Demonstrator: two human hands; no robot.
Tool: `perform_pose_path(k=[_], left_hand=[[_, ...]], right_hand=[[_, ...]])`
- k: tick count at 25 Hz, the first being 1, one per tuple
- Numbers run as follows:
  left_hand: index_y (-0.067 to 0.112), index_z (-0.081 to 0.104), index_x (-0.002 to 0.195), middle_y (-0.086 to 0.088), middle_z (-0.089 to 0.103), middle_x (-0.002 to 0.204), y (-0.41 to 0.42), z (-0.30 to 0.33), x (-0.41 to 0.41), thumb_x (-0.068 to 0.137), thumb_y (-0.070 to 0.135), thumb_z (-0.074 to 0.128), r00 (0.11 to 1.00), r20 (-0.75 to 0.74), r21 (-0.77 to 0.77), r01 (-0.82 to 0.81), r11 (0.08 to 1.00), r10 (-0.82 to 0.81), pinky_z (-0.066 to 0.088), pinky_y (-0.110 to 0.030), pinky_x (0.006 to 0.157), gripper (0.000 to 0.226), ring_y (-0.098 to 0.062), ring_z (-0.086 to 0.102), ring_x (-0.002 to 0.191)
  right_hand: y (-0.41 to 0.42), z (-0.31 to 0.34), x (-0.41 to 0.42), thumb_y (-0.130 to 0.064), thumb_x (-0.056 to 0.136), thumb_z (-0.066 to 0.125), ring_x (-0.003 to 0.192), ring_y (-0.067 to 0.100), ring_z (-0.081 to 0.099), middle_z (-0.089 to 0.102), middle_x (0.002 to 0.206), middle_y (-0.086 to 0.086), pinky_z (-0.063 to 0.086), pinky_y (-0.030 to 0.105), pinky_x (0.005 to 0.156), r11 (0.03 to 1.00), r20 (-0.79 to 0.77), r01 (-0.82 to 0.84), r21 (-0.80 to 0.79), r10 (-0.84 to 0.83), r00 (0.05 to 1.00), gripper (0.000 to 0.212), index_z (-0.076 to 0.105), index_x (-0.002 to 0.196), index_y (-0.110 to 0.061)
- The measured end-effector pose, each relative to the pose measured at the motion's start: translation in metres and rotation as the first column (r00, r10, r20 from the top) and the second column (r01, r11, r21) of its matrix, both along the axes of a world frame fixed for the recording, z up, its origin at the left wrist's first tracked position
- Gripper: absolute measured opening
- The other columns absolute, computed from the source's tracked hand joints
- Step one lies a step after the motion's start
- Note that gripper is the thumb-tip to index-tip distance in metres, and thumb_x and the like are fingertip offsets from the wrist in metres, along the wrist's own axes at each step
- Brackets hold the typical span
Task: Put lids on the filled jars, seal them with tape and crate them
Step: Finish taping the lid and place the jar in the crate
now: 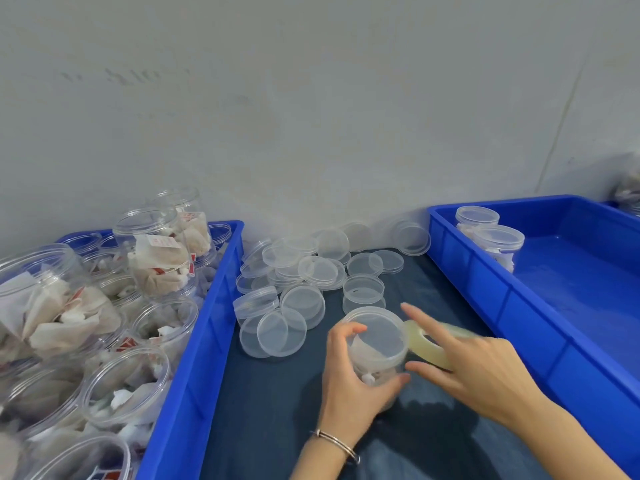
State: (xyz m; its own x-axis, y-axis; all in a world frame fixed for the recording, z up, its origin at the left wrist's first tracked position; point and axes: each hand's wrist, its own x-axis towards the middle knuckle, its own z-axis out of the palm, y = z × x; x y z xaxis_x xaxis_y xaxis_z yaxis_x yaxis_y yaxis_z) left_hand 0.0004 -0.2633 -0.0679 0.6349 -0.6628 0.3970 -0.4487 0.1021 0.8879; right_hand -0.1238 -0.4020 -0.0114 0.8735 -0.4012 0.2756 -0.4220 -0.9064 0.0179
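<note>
The left hand [349, 372] wraps its fingers [346, 332] around a lidded jar [375, 344] standing on the dark cloth-covered bench [270, 410], thumb low on the jar's side. A bracelet [337, 443] circles that wrist. Touching the jar's right side, a roll of tape [433, 344] is held in the right hand [481, 368], whose forefinger points straight out over the roll. Just beyond the fingers lies a heap of loose lids [298, 278]. Left of the fingers, a blue crate [194, 358] holds open filled jars [152, 251]. Far right, another blue crate [485, 282] holds two lidded jars [491, 233].
</note>
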Motion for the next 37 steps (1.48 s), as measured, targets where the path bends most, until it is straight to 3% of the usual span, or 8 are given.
perform_pose_path(k=[2, 5, 9, 13, 15, 18, 30, 37], left_hand=[[0.031, 0.045, 0.107, 0.019, 0.053, 0.115, -0.001, 0.005, 0.010, 0.053, 0.028, 0.090, 0.999, 0.028, 0.004, -0.025, 1.000, 0.024, 0.041, -0.019, 0.096, 0.070, 0.000, 0.051, 0.113], [0.035, 0.043, 0.109, 0.028, 0.051, 0.116, 0.010, 0.010, 0.032, 0.054, 0.029, 0.089, 0.994, 0.025, 0.105, 0.103, 0.989, -0.106, 0.046, -0.021, 0.090, 0.072, 0.000, 0.052, 0.113], [0.035, 0.042, 0.114, 0.032, 0.048, 0.119, 0.020, 0.014, 0.045, 0.055, 0.020, 0.092, 0.981, -0.022, 0.156, 0.194, 0.969, -0.193, 0.049, -0.021, 0.088, 0.078, 0.002, 0.052, 0.117], [0.042, 0.042, 0.114, 0.025, 0.046, 0.125, 0.025, 0.014, 0.053, 0.056, 0.018, 0.092, 0.974, -0.026, 0.178, 0.227, 0.958, -0.226, 0.049, -0.020, 0.089, 0.080, 0.003, 0.049, 0.119], [0.040, 0.040, 0.117, 0.028, 0.047, 0.122, 0.024, 0.015, 0.053, 0.056, 0.017, 0.092, 0.975, -0.021, 0.189, 0.223, 0.956, -0.223, 0.047, -0.018, 0.089, 0.083, 0.002, 0.050, 0.118], [0.032, 0.033, 0.126, 0.027, 0.048, 0.120, 0.022, 0.013, 0.054, 0.055, 0.013, 0.093, 0.977, -0.039, 0.184, 0.213, 0.960, -0.210, 0.045, -0.022, 0.097, 0.095, 0.001, 0.049, 0.118], [0.018, 0.036, 0.124, 0.003, 0.051, 0.128, 0.029, 0.003, 0.064, 0.052, 0.004, 0.092, 0.960, -0.129, 0.179, 0.269, 0.946, -0.249, 0.044, -0.024, 0.099, 0.093, -0.004, 0.052, 0.120], [0.017, 0.034, 0.126, 0.018, 0.052, 0.124, 0.035, 0.001, 0.071, 0.054, 0.003, 0.092, 0.953, -0.131, 0.222, 0.298, 0.928, -0.275, 0.042, -0.016, 0.097, 0.093, -0.002, 0.050, 0.121]], right_hand=[[-0.005, -0.012, -0.007, -0.087, 0.067, 0.004, 0.058, 0.007, 0.050, 0.056, 0.065, -0.011, 0.037, 0.021, 0.053, 0.991, -0.005, -0.005, 0.133, 0.006, 1.000, 0.081, -0.036, 0.130, -0.054], [-0.002, -0.021, -0.012, -0.078, 0.077, 0.035, 0.065, 0.005, 0.050, 0.060, 0.071, -0.009, 0.038, 0.016, 0.064, 0.908, -0.060, -0.069, 0.413, 0.102, 0.993, 0.080, -0.022, 0.131, -0.061], [-0.005, -0.038, -0.021, -0.066, 0.076, 0.051, 0.093, -0.001, 0.048, 0.058, 0.077, -0.011, 0.017, 0.002, 0.097, 0.852, -0.097, -0.133, 0.507, 0.210, 0.973, 0.091, -0.019, 0.135, -0.060], [-0.011, -0.035, -0.038, -0.073, 0.078, 0.038, 0.104, -0.015, 0.045, 0.054, 0.089, -0.028, 0.004, 0.026, 0.117, 0.842, -0.102, -0.209, 0.498, 0.296, 0.950, 0.054, 0.041, 0.126, -0.048], [-0.019, -0.031, -0.048, -0.074, 0.080, 0.035, 0.091, -0.011, 0.047, 0.052, 0.078, -0.022, 0.018, 0.035, 0.114, 0.908, -0.049, -0.240, 0.344, 0.273, 0.961, 0.047, 0.055, 0.088, -0.033], [-0.024, -0.012, -0.051, -0.068, 0.081, 0.044, 0.068, -0.004, 0.040, 0.042, 0.062, -0.018, 0.044, 0.035, 0.084, 0.982, 0.102, -0.186, 0.029, 0.183, 0.978, 0.044, 0.043, 0.066, -0.027], [-0.052, 0.007, -0.001, -0.069, 0.078, 0.023, 0.080, 0.004, 0.039, 0.041, 0.071, -0.008, 0.028, 0.019, 0.060, 0.997, -0.068, -0.066, 0.029, 0.068, 0.995, 0.044, 0.032, 0.065, -0.027], [-0.049, 0.014, 0.042, -0.071, 0.080, 0.025, 0.081, 0.005, 0.036, 0.043, 0.075, -0.010, 0.026, 0.025, 0.066, 0.996, -0.075, -0.060, -0.068, 0.055, 0.996, 0.047, 0.044, 0.072, -0.029]])
